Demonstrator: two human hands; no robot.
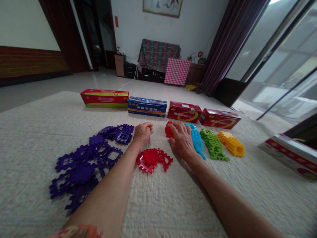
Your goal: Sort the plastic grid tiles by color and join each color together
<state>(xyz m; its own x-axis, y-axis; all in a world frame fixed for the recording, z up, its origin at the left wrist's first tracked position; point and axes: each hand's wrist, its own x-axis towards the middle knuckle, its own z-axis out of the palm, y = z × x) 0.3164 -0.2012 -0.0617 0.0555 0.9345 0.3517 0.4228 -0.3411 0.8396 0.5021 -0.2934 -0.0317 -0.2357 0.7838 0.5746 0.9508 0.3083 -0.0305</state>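
My right hand (182, 140) lies over a small group of red interlocking plastic pieces (169, 131), fingers spread and the thumb side touching them. Its palm and part of the red pieces are hidden. Just right of it runs a row of light blue pieces (197, 140), partly covered by the hand. My left hand (143, 133) is curled closed above the mat, with nothing showing in its fingers. Nearer to me, between the forearms, sits a loose pile of red pieces (151, 158). A large spread of purple pieces (83, 172) lies left of my left forearm.
Green pieces (214, 144) and yellow pieces (231, 143) lie in rows at the right. Behind stand a red and yellow box (106, 99), a blue box (147, 107) and two dark red boxes (184, 112). Another box (292, 155) is at the far right of the pale mat (158, 211).
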